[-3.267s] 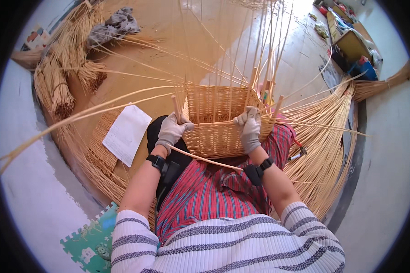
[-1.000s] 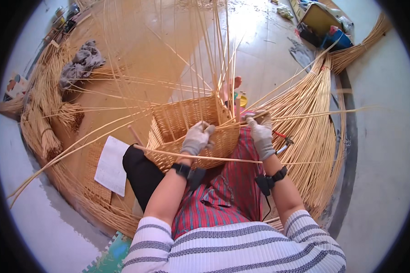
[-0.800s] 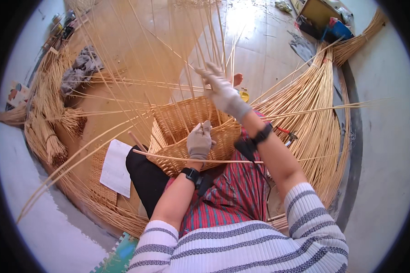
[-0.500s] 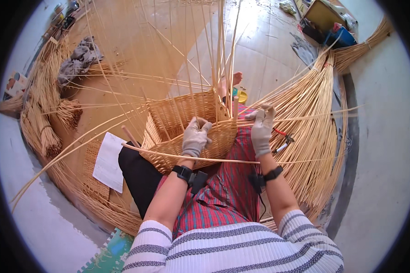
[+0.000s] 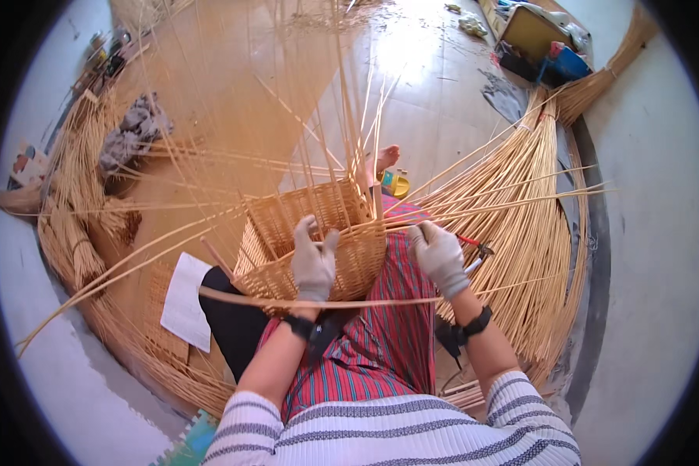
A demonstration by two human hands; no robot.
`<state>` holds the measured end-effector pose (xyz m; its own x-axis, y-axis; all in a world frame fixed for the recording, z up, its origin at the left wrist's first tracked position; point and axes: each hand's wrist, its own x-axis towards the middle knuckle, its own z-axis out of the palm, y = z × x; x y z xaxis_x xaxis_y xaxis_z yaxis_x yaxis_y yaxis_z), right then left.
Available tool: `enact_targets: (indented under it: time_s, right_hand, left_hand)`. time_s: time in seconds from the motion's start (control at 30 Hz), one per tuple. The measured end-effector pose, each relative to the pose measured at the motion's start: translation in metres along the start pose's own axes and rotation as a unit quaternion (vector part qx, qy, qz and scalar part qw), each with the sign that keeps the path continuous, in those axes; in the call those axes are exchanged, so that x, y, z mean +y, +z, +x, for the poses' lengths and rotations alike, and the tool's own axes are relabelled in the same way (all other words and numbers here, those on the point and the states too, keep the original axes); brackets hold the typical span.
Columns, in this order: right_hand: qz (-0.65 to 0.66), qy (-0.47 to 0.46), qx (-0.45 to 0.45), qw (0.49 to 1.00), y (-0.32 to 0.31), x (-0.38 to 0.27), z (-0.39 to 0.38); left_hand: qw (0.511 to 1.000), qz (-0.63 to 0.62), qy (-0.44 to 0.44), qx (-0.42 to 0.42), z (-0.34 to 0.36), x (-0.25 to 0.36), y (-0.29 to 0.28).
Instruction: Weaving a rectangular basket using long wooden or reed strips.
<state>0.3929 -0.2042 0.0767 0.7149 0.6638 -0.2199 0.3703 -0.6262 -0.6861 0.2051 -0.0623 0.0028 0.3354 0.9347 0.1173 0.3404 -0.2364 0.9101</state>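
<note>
At the centre of the frame, a rectangular tan woven wicker basket sits tilted over a red striped cloth. The left hand in a pale grey glove is at its front wall, thumb and forefinger apart near the rim. Right of centre, the right hand in a matching glove has its fingers curled together beside the basket's right corner; whether they clamp a rod cannot be told. A large fan of straw-coloured rods fills the right side.
</note>
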Motion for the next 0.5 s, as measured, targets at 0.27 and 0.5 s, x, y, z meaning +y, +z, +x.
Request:
enact_targets:
  time_s: [0.27,0.5]
  right_hand:
    - [-0.221,-0.364,0.171,0.889,0.057,-0.005,0.129]
    - [-0.266,-0.326,0.187,0.888,0.069,-0.030,0.181]
  left_hand:
    - [0.855,0.404,0.262,-0.195,0.056,0.006,0.029]
    - [0.870,0.395,0.211,-0.206,0.114,0.014,0.032]
